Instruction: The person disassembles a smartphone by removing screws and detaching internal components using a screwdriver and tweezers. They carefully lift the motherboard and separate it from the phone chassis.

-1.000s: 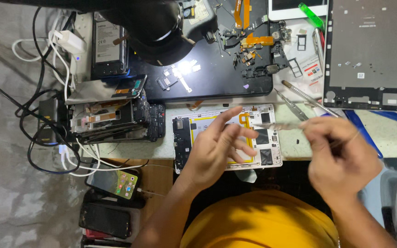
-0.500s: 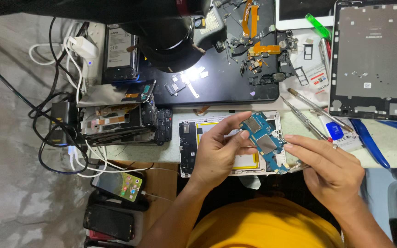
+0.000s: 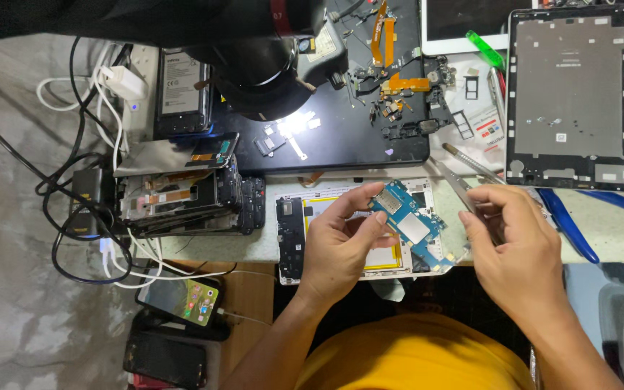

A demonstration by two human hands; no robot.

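Note:
My left hand (image 3: pixel 341 245) pinches a blue circuit board (image 3: pixel 412 222) by its left edge and holds it tilted above an opened white device frame (image 3: pixel 292 230) with a yellow battery (image 3: pixel 383 257). My right hand (image 3: pixel 520 253) hovers just right of the board with its fingers curled. Its fingertips meet at the near end of metal tweezers (image 3: pixel 455 184) on the table. Whether they grip the tweezers is unclear.
A black mat (image 3: pixel 341 148) behind holds small parts and orange flex cables (image 3: pixel 391 43) under a black lamp head (image 3: pixel 261 72). A grey tablet shell (image 3: pixel 572 94) and blue pry tools (image 3: pixel 568 224) lie right. Stacked phones (image 3: pixel 182 202), cables (image 3: pixel 74 188) and a lit phone (image 3: pixel 182 297) sit left.
The blue circuit board has come up out of the device frame into my left hand. My right hand let go of the board's right side and shifted right, toward the tweezers.

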